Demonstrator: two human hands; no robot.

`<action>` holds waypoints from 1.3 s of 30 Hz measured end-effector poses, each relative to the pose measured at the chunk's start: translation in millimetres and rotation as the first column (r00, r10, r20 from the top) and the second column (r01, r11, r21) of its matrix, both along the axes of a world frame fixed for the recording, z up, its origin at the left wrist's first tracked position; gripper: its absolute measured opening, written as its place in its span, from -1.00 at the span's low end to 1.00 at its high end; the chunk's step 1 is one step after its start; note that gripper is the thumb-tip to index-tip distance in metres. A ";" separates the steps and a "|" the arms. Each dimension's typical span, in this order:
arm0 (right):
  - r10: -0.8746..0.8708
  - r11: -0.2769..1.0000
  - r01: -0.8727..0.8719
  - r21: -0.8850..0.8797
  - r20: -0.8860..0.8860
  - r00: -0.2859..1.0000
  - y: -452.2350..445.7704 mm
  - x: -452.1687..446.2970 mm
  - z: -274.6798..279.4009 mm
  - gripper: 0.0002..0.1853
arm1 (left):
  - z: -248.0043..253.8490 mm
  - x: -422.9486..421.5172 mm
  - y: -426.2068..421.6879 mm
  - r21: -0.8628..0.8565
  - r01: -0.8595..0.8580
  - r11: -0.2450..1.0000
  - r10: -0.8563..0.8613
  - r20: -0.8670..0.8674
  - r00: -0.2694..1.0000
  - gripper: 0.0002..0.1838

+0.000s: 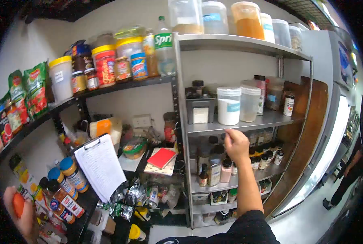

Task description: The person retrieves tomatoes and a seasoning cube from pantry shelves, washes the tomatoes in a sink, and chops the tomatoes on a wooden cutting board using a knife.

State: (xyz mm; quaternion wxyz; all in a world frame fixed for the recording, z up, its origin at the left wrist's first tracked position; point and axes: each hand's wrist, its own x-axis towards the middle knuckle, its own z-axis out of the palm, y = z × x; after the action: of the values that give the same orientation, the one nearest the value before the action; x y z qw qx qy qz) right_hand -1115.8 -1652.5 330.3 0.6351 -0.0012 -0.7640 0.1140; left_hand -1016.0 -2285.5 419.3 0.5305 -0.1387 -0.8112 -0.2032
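Note:
At the far left edge, my left hand [26,217] is closed around a smooth orange-red object [18,204]; its kind is hard to tell, as the fingers cover part of it. My right hand [237,146] is raised before the metal rack, fingers curled in and thumb up, just below the front edge of the middle shelf [246,124]. Its palm side is hidden, so I cannot see whether anything is in it. Nearest above it stand a tub of white powder [229,106] with a white lid and a clear lidded tub [250,103].
Spice bottles [226,170] line the shelf behind my right forearm. Big lidded tubs [247,20] stand on the top shelf. A clipboard [99,164] leans on the black shelving at left, near peanut butter jars [74,175]. Another person [352,171] stands at far right.

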 end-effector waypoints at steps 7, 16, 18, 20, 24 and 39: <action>-0.133 0.989 0.121 -0.084 -0.147 0.980 85.1 5.1 29.1 -0.55 | 25.0 8.7 88.8 -0.527 0.081 0.846 -0.185 -0.149 0.971 -0.54; -0.115 0.923 0.083 -0.376 -0.063 0.991 198.7 -43.7 54.6 0.01 | 36.6 26.8 211.6 -0.647 -0.207 0.734 -0.154 -0.455 0.877 -0.78; -0.114 0.934 0.092 -0.346 -0.042 0.993 194.0 -44.2 62.7 0.03 | 39.2 27.1 233.0 -0.635 -0.191 0.748 -0.171 -0.462 0.870 -0.77; -0.099 0.941 0.091 -0.327 -0.009 0.995 185.0 -45.6 67.9 0.04 | 33.8 23.3 244.4 -0.605 -0.145 0.783 -0.185 -0.449 0.874 -0.74; -0.061 0.965 0.040 -0.258 -0.071 0.996 193.9 -54.9 67.6 0.01 | -16.3 1.9 215.6 -0.044 0.210 0.977 -0.215 -0.161 0.963 -0.53; -0.224 0.930 0.205 -0.304 -0.030 0.974 228.3 -32.2 73.6 -0.09 | -17.2 27.3 188.8 -0.268 -0.104 0.958 0.005 -0.348 0.937 -0.64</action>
State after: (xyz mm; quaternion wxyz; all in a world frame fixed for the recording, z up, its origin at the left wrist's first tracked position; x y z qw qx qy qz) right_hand -1148.0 -1424.1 403.9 0.6605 -0.1769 -0.7124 0.1581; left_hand -988.8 -2096.8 402.1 0.6442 -0.2234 -0.7303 -0.0433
